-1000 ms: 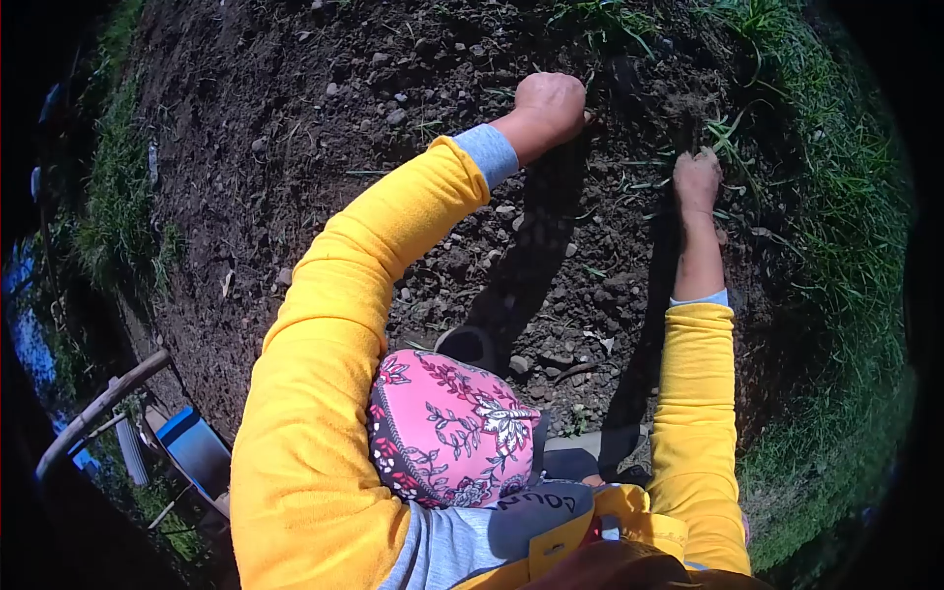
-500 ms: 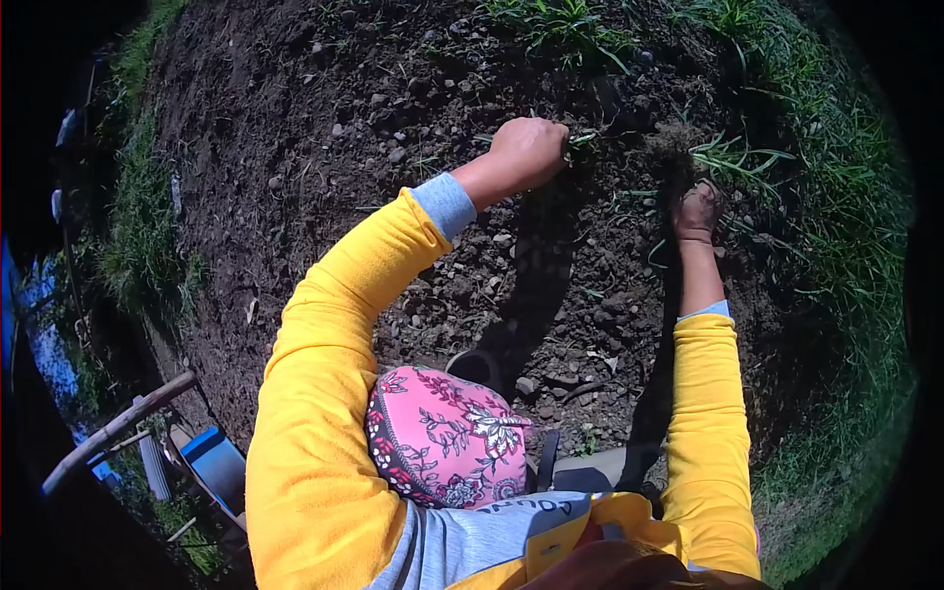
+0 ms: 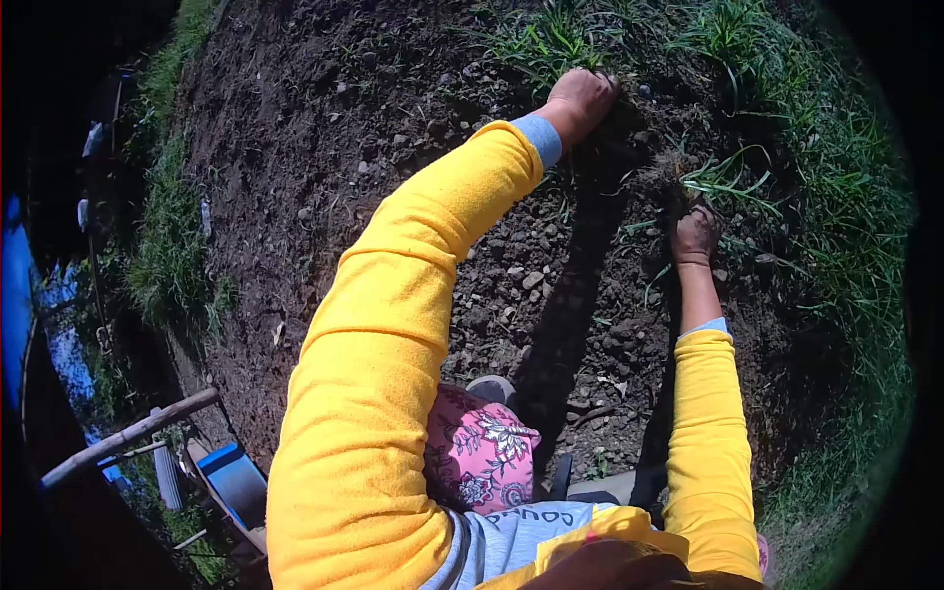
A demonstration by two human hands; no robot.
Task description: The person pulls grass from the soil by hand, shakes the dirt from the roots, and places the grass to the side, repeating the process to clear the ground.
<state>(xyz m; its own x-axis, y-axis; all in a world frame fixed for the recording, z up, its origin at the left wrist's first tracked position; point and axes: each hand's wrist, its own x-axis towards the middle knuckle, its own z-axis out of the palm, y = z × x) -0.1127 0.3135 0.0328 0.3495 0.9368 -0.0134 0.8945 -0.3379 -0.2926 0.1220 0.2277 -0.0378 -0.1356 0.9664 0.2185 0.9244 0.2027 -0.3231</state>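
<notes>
My left hand (image 3: 582, 98) is closed, knuckles up, at the lower edge of a green grass tuft (image 3: 551, 44) rooted in the soil. Its fingertips are hidden, so what they hold does not show. My right hand (image 3: 696, 234) is closed just below an uprooted grass clump (image 3: 726, 183), with the fingers curled round its lower part. Brown roots and dirt stick out at the clump's left, while its green blades point right. Soil covers the back of my right hand.
Dark, stony soil (image 3: 413, 167) lies around both hands, with loose grass blades on it. Thick grass (image 3: 846, 216) borders the right side. Below are a pink flowered cloth (image 3: 482, 447) over my knee and a shoe tip (image 3: 492, 390). A blue object (image 3: 234, 477) and a wooden pole (image 3: 133, 433) stand at the lower left.
My left hand has moved up and to the right, from the bare soil to the grass tuft. My right hand and its clump appear slightly lower. The camera view has shifted a little.
</notes>
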